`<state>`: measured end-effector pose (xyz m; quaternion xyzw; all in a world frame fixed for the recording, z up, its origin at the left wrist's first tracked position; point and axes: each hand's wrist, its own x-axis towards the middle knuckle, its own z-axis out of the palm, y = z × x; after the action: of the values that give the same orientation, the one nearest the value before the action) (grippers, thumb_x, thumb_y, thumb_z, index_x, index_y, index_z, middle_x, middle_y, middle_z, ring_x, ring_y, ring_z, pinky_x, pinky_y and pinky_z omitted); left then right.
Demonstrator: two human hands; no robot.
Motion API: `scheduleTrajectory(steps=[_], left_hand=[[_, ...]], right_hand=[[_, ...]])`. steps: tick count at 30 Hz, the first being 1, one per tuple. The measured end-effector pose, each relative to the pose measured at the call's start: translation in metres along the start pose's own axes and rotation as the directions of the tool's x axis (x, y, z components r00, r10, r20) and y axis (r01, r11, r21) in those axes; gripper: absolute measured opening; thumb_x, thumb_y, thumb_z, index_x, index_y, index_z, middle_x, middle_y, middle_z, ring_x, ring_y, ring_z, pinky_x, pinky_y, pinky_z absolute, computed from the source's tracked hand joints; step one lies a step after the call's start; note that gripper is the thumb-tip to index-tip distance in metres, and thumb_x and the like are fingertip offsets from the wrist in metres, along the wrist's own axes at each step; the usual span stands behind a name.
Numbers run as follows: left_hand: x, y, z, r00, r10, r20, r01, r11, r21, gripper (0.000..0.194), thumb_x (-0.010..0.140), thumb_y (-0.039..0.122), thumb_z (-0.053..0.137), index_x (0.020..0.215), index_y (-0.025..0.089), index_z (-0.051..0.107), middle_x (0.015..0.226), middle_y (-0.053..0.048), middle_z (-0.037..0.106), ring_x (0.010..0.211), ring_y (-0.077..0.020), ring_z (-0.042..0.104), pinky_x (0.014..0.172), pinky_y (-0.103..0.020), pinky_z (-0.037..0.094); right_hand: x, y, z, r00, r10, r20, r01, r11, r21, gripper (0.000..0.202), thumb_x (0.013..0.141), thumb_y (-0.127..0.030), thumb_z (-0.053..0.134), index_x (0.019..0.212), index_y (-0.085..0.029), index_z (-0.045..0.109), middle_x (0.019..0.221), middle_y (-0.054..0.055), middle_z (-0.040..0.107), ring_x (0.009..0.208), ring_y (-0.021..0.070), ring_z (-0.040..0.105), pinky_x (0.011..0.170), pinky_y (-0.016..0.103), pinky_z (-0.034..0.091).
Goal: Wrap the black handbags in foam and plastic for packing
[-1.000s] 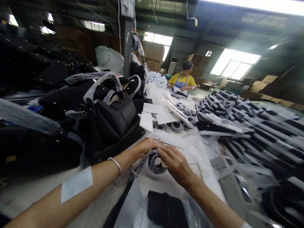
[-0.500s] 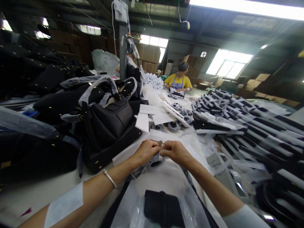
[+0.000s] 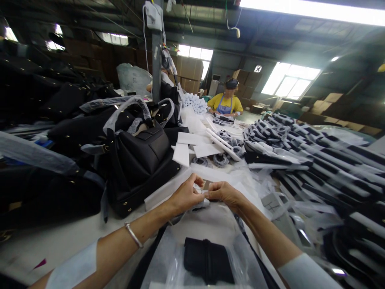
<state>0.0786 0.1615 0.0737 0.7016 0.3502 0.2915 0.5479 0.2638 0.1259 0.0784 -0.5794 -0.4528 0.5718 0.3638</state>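
Just beyond the bag in front of me, my left hand (image 3: 187, 194) and my right hand (image 3: 225, 195) work close together. The left thumb and fingers curl around a bit of whitish wrapping. My right fingertips pinch something small and partly hidden. A small brown flat piece (image 3: 206, 185) shows between the two hands. Below the left fingers lies a whitish wrapped strap (image 3: 201, 205), partly covered by the hand. Nearest me is a black bag part with a strap down its middle (image 3: 207, 261), surrounded by translucent white wrapping (image 3: 162, 261).
Black handbags (image 3: 141, 152) with wrapped handles crowd the left. White foam boards (image 3: 192, 139) and coiled wrapped straps (image 3: 221, 159) lie ahead. Stacked black pieces with white wrapping (image 3: 325, 160) fill the right. A person in yellow (image 3: 225, 103) sits across the table by a post (image 3: 156, 66).
My left hand has opened out somewhat, its thumb now lower and the fingers raised. The coiled strap below the hands shows less. The person across has lowered the item in their hands.
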Motion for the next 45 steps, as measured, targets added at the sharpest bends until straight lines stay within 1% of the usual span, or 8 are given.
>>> scheduleTrajectory(steps=[4, 9, 15, 20, 24, 30, 36, 45], left_hand=[[0.003, -0.008, -0.002, 0.994, -0.109, 0.001, 0.109, 0.993, 0.037, 0.039, 0.065, 0.025, 0.068, 0.100, 0.018, 0.053, 0.077, 0.003, 0.056, 0.056, -0.0079, 0.045, 0.050, -0.019, 0.031], [0.004, -0.018, -0.004, 0.973, -0.198, 0.115, 0.193, 0.980, 0.052, 0.022, 0.061, 0.030, 0.070, 0.075, 0.017, 0.059, 0.064, 0.004, 0.054, 0.057, -0.0106, 0.045, 0.049, -0.022, 0.028], [0.004, -0.022, 0.000, 0.952, -0.251, 0.175, 0.261, 0.965, -0.039, 0.019, 0.058, 0.025, 0.066, 0.073, 0.019, 0.056, 0.057, 0.007, 0.047, 0.051, -0.0089, 0.038, 0.047, -0.023, 0.024], [0.003, -0.022, 0.004, 0.940, -0.265, 0.215, 0.295, 0.948, -0.123, 0.019, 0.060, 0.026, 0.064, 0.073, 0.020, 0.053, 0.056, 0.008, 0.046, 0.050, -0.0084, 0.037, 0.049, -0.023, 0.024], [0.005, -0.029, 0.007, 0.940, -0.262, 0.218, 0.301, 0.938, -0.170, 0.016, 0.060, 0.024, 0.065, 0.067, 0.019, 0.052, 0.053, 0.008, 0.045, 0.048, -0.0074, 0.034, 0.049, -0.023, 0.021], [0.008, -0.032, 0.010, 0.943, -0.275, 0.188, 0.323, 0.893, -0.312, 0.015, 0.055, 0.021, 0.067, 0.064, 0.016, 0.057, 0.054, 0.005, 0.052, 0.048, -0.0078, 0.040, 0.049, -0.022, 0.026], [0.009, -0.029, 0.004, 0.922, -0.306, 0.237, 0.383, 0.813, -0.439, 0.024, 0.050, 0.023, 0.069, 0.070, 0.013, 0.062, 0.062, -0.001, 0.063, 0.053, -0.0104, 0.052, 0.055, -0.023, 0.039], [0.003, -0.025, -0.009, 0.883, -0.323, 0.341, 0.459, 0.748, -0.479, 0.041, 0.051, 0.036, 0.078, 0.080, 0.012, 0.062, 0.068, -0.003, 0.066, 0.057, -0.0124, 0.059, 0.061, -0.026, 0.048]], right_hand=[[0.000, -0.003, 0.007, 0.996, -0.072, -0.052, 0.069, 0.996, -0.057, 0.030, 0.051, -0.036, 0.085, 0.051, -0.016, 0.061, 0.050, -0.005, 0.051, 0.051, 0.0078, 0.037, 0.053, 0.025, 0.028], [0.001, 0.000, 0.008, 0.989, -0.097, -0.109, 0.074, 0.978, -0.196, 0.025, 0.055, -0.036, 0.080, 0.055, -0.016, 0.066, 0.049, -0.003, 0.055, 0.049, 0.0086, 0.040, 0.049, 0.024, 0.030], [-0.003, -0.004, 0.001, 0.967, -0.256, 0.008, 0.231, 0.856, -0.462, 0.013, 0.068, -0.024, 0.069, 0.074, -0.017, 0.078, 0.063, -0.001, 0.070, 0.055, 0.0124, 0.057, 0.054, 0.023, 0.040], [-0.015, -0.014, 0.007, 0.848, -0.506, 0.159, 0.441, 0.507, -0.740, 0.022, 0.071, -0.008, 0.060, 0.078, -0.021, 0.077, 0.074, 0.001, 0.075, 0.068, 0.0163, 0.068, 0.067, 0.024, 0.049], [-0.017, -0.003, 0.009, 0.725, -0.644, 0.244, 0.495, 0.242, -0.835, 0.016, 0.077, -0.008, 0.063, 0.081, -0.021, 0.073, 0.077, 0.003, 0.073, 0.070, 0.0168, 0.067, 0.071, 0.025, 0.053], [-0.021, 0.014, 0.011, 0.578, -0.762, 0.292, 0.527, 0.076, -0.846, 0.019, 0.087, -0.007, 0.055, 0.088, -0.020, 0.068, 0.080, 0.004, 0.072, 0.078, 0.0185, 0.069, 0.103, 0.041, 0.048], [-0.037, 0.016, 0.021, 0.557, -0.777, 0.293, 0.545, 0.075, -0.835, 0.027, 0.096, -0.008, 0.045, 0.108, -0.020, 0.066, 0.110, 0.007, 0.073, 0.110, 0.0188, 0.066, 0.116, 0.049, 0.034], [-0.051, 0.017, 0.021, 0.692, -0.656, 0.301, 0.434, 0.044, -0.900, 0.050, 0.090, -0.022, 0.061, 0.139, -0.024, 0.053, 0.147, 0.008, 0.050, 0.141, 0.0291, 0.038, 0.119, 0.058, 0.022]])
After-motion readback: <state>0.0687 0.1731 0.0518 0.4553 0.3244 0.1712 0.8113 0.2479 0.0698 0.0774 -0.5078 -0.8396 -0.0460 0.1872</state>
